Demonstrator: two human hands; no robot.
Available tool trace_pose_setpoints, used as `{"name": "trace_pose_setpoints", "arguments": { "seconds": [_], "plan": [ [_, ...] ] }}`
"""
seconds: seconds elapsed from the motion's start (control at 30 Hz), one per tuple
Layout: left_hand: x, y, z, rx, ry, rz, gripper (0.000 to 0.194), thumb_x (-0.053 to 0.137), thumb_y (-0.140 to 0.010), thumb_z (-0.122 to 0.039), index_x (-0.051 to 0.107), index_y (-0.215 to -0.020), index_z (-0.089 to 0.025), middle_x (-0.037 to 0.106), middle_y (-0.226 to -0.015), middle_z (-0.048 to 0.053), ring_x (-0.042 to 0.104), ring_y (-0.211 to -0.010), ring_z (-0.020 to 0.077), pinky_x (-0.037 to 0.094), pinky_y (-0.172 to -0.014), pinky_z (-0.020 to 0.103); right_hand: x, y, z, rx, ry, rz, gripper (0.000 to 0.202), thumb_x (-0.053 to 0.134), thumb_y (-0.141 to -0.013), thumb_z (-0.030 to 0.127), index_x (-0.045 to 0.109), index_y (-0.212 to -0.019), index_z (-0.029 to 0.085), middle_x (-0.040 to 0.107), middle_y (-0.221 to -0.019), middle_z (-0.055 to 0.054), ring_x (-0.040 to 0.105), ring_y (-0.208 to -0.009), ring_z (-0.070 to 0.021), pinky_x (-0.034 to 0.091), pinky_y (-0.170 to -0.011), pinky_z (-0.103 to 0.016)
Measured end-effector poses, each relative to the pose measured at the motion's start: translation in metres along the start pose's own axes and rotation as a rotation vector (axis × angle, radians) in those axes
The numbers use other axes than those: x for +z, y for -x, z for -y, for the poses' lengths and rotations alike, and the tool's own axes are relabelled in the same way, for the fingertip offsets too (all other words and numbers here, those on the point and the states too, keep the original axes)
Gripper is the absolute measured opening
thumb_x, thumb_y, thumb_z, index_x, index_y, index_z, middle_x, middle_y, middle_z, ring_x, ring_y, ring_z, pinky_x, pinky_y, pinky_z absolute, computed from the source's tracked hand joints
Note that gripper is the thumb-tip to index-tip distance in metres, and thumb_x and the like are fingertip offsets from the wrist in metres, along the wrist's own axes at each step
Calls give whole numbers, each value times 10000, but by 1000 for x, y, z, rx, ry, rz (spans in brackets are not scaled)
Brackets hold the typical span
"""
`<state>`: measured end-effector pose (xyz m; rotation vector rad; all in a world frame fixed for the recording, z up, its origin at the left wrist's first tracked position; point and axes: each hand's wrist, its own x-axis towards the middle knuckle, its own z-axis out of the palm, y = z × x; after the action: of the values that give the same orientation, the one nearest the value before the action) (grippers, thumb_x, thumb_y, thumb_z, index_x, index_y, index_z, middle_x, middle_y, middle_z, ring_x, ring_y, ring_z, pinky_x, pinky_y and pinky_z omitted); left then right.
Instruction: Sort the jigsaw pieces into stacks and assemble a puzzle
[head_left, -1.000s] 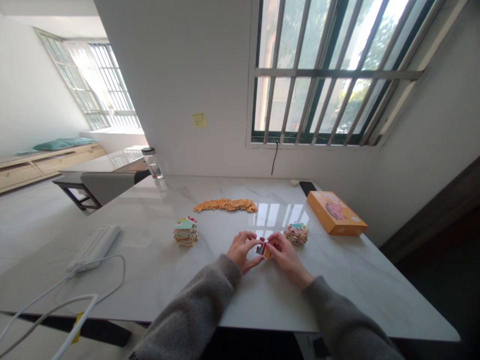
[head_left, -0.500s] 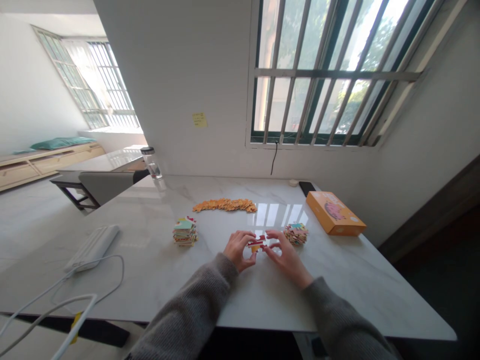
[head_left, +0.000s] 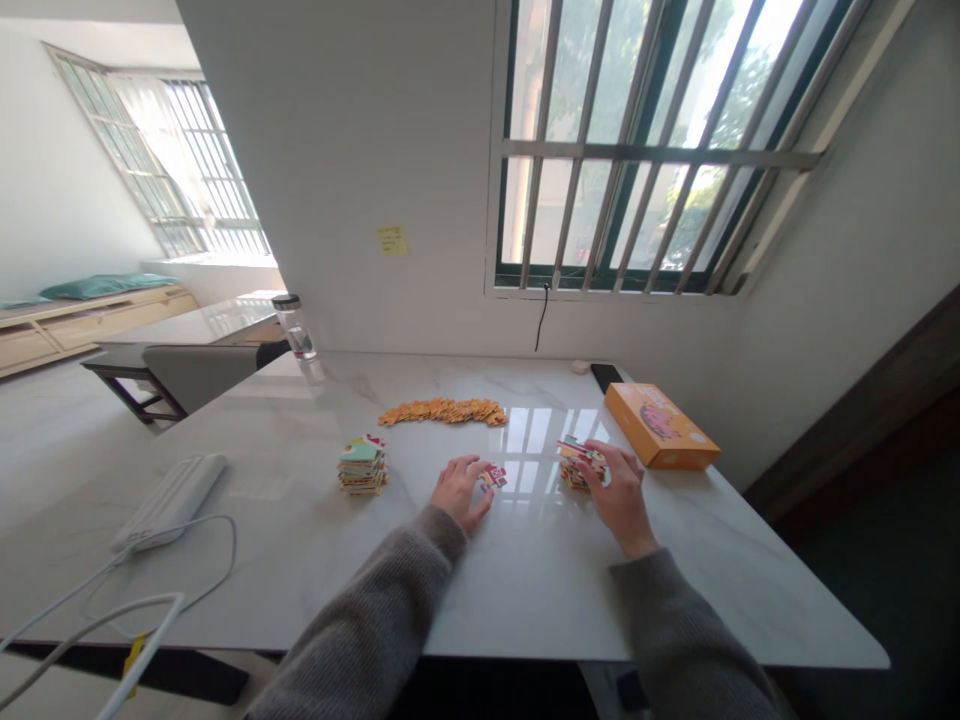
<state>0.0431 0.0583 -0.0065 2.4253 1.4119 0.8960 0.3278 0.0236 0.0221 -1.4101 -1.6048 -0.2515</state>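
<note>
My left hand (head_left: pixel 459 492) is closed on a few red-and-white jigsaw pieces (head_left: pixel 495 476), held between thumb and fingers just above the table. My right hand (head_left: pixel 622 492) is at the right stack of jigsaw pieces (head_left: pixel 576 480), its thumb and fingers pinching a piece at the top, which sits slightly tilted. Part of that stack is hidden behind the fingers. Left of my left hand stands another stack of jigsaw pieces (head_left: pixel 363 468), with a pale green piece on top. Beyond the hands lies a long row of overlapping orange pieces (head_left: pixel 442 411).
An orange box (head_left: pixel 660 428) lies at the right, with a black phone (head_left: pixel 606 377) behind it. On the left are a white power strip (head_left: pixel 171 500) and cables (head_left: pixel 169 610). A clear bottle (head_left: pixel 295 328) stands at the far left corner of the marble-patterned table (head_left: pixel 517 600).
My right hand has left the pieces in front of me and moved right to the right stack. My left hand keeps its pieces, shifted slightly left. The view has turned a little.
</note>
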Motion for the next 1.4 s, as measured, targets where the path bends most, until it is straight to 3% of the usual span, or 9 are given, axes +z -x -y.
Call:
{"name": "trace_pose_setpoints", "arguments": {
  "seconds": [0.23,0.37,0.5,0.67,0.77,0.9,1.07,1.2,1.4],
  "plan": [
    [-2,-1,-1,-76,-118,103,439,642,-825,-346,603,-1250,-244,578,-1276,99,501,-1198,298,414,-1017,453,0,2,-27,143,178,69,313,508,-936,429,687,-1056,202,719,-1075,-102,565,-1039,-292,360,-913,-434],
    [-3,-6,-1,-83,-133,97,384,658,-821,-396,632,-1176,-251,606,-1207,75,516,-1141,281,410,-980,436,1,1,-17,83,175,9,268,508,-933,377,675,-1011,182,637,-1240,-131,524,-1138,-294,369,-971,-449],
    [-2,-10,2,-84,-98,93,366,665,-817,-381,634,-1162,-266,638,-1141,60,538,-1095,275,412,-946,430,8,5,11,-48,22,-44,195,484,-943,264,651,-1020,200,634,-1150,-106,538,-1100,-268,389,-994,-453],
    [1,-7,3,142,-14,65,407,754,-698,-297,638,-1080,-216,659,-1047,88,577,-991,287,455,-886,432,27,20,47,-150,-262,259,214,502,-916,194,621,-1091,226,624,-1069,-94,564,-1051,-261,450,-953,-451],
    [-1,-2,-3,313,31,-59,374,771,-673,-276,623,-1010,-208,649,-1032,92,590,-962,281,471,-857,427,35,25,56,18,-437,400,287,515,-930,259,564,-1210,216,628,-1064,-98,601,-962,-237,495,-888,-428],
    [-2,3,-14,349,72,-185,359,777,-712,-312,602,-1003,-196,627,-1017,94,605,-928,255,489,-832,406,40,26,61,247,-789,609,379,527,-946,401,492,-1271,211,665,-933,-47,635,-804,-183,523,-756,-349],
    [7,6,-16,424,111,-121,423,790,-707,-338,627,-1081,-230,599,-1050,87,603,-944,243,518,-842,396,43,24,62,383,-922,544,414,538,-928,516,509,-1205,210,612,-787,-1,592,-681,-159,495,-645,-307],
    [6,7,-17,438,156,-93,372,725,-734,-223,626,-1093,-237,573,-1221,104,582,-1060,249,515,-904,406,41,25,59,334,-904,570,436,551,-925,514,502,-1230,208,515,-719,41,545,-646,-143,461,-611,-282],
    [-2,6,-18,366,62,-161,258,744,-780,-354,640,-969,-214,629,-1006,80,619,-923,234,514,-821,387,37,26,68,320,-931,657,493,591,-907,474,448,-1311,229,500,-730,48,513,-653,-138,423,-604,-266]
  ]
}}
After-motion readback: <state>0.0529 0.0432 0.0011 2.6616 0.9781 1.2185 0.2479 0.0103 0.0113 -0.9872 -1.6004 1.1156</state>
